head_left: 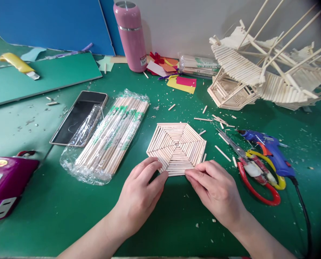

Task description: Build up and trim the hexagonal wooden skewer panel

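A green table (176,233) is strewn with crumbs (197,225) and offcuts (222,153). At centre, a hexagon (177,151) of sticks is laid flat. To its left are placed a wrapped stick pack (114,133), a phone (78,111) partly overlapped by the wrapping, a purple socket block (10,183) and a board (64,73); to its right, scissors (253,168) and a glue gun (273,147). Farther back, a pink flask (130,39), coloured paper (186,82), a second pack (199,66) and a stick model (237,66) are set.

A hexagonal panel of pale wooden sticks (177,150) lies flat between the fingertips of the left hand (142,194) and right hand (216,190), its near edge held toward both ends. Laid side by side in nested rings, the sticks shorten toward a small ring at the center, beyond the grip. Dark seams fan to the corners; the far edge, opposite the fingers, runs straight.
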Action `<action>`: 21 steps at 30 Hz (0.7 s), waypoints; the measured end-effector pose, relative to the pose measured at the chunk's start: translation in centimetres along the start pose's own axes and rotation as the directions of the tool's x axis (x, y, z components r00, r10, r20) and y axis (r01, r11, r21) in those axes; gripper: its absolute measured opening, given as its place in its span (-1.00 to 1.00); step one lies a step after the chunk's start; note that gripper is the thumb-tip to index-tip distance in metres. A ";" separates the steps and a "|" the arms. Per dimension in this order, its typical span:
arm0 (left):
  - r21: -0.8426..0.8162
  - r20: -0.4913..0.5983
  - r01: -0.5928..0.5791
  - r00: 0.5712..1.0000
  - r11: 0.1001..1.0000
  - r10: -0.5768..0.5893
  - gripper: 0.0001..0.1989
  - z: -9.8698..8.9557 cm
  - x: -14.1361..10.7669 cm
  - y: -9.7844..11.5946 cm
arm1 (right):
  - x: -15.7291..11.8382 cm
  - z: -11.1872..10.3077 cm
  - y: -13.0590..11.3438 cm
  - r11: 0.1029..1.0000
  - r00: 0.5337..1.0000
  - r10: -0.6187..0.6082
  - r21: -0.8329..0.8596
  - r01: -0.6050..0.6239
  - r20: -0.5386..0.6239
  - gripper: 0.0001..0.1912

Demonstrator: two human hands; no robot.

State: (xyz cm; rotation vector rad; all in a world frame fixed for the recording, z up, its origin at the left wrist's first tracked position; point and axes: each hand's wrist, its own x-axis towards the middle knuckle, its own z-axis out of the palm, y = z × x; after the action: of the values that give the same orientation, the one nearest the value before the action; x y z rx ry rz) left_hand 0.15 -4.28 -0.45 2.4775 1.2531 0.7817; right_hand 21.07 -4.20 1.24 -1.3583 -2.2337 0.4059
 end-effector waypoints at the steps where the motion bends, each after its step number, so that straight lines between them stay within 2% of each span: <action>1: -0.002 -0.001 -0.004 1.000 1.000 0.004 -0.78 0.0 0.0 0.0 | 0.0 0.0 0.0 1.000 1.000 -0.002 -0.004 0.002 -0.001 -0.80; 13: -0.006 -0.054 -0.003 0.999 1.000 0.003 -0.83 0.2 0.4 0.3 | -0.7 0.3 0.3 0.995 0.998 0.004 0.102 0.003 -0.065 -0.83; 21: -0.015 -0.033 -0.015 0.999 1.000 0.014 -0.82 0.2 0.4 0.2 | -0.8 0.5 0.3 0.997 1.000 -0.006 0.082 0.008 -0.019 -0.81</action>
State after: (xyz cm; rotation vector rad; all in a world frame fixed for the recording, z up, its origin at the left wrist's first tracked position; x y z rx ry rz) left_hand 0.52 -4.06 -0.37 2.4742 1.2369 0.8356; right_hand 21.29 -4.77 0.52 -1.3065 -2.1817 0.4748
